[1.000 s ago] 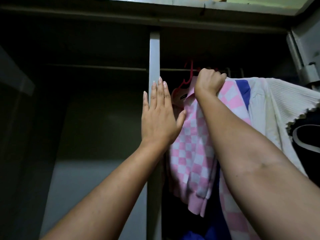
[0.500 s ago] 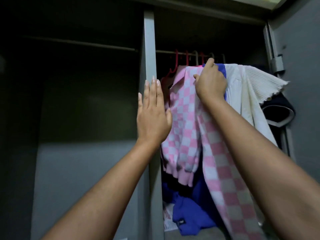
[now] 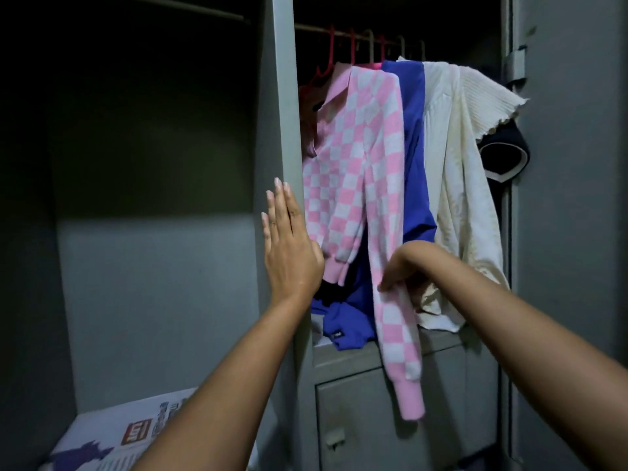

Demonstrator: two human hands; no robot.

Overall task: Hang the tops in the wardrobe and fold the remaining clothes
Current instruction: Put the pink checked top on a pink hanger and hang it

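Head view: right fingers (image 3: 390,283) pinching checkered sleeve (image 3: 394,321), left hand (image 3: 289,253) flat against divider (image 3: 278,113).

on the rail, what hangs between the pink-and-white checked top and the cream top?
A blue top hangs between the checked top and the cream top, pressed against both. The head view shows it.

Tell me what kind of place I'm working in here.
Most likely a bedroom or dressing corner, standing at an open grey metal wardrobe: tops such as the pink checked sweater hang from hangers on a rail, with a lower cabinet door beneath.
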